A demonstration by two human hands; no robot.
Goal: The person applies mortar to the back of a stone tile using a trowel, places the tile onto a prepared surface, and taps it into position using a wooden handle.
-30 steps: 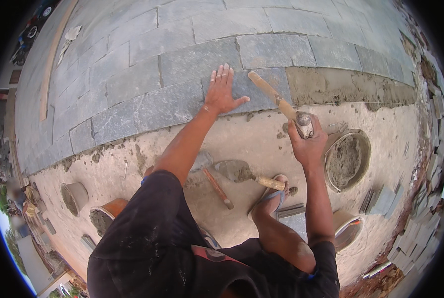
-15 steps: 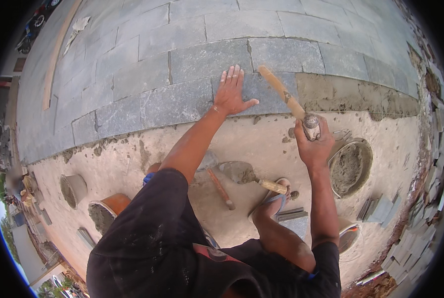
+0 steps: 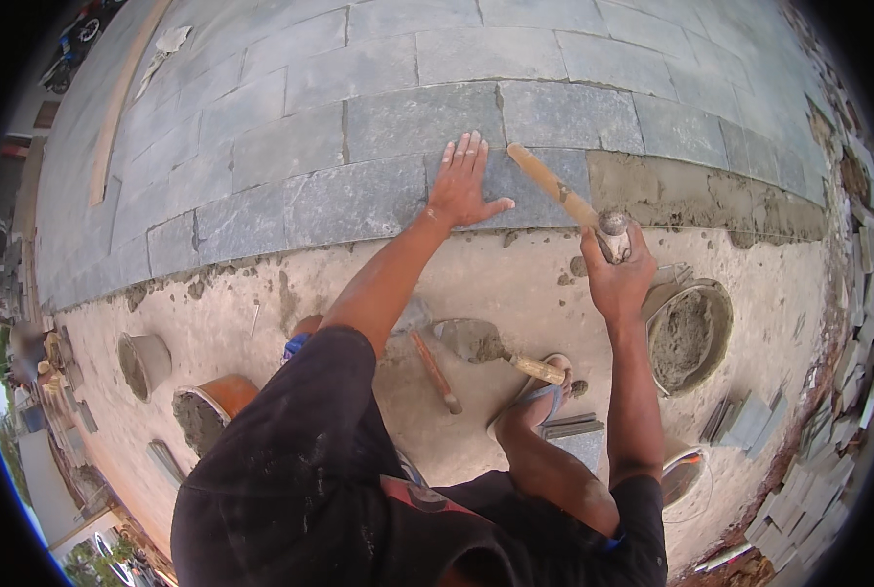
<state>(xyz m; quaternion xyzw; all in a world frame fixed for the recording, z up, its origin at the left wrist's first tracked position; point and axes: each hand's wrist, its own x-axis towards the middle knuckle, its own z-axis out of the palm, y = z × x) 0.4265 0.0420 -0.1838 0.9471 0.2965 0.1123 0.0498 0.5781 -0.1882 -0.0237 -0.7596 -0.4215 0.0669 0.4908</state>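
My left hand [image 3: 463, 186] lies with fingers stretched out on a blue-grey stone slab [image 3: 540, 215] in the nearest row of paving. To its right, my right hand [image 3: 621, 284] grips a hammer [image 3: 554, 184] around its rounded grey head. The wooden handle points away and to the left, over the same slab; whether its end touches the stone I cannot tell. Right of this slab lies a strip of wet grey mortar [image 3: 687, 186]. A string runs along the row's near edge.
Near my feet lie a trowel [image 3: 468, 339] with mortar on it and a reddish stick-like tool [image 3: 435, 372]. A mortar bucket [image 3: 725, 328] stands right, an orange bucket [image 3: 233, 394] left. Stone pieces [image 3: 750, 423] stand at the right; a long wooden board [image 3: 124, 108] lies far left.
The hammer has tilted slightly in my right hand, its handle end now a little nearer to me. My left hand stays flat on the slab. The view has shifted slightly.
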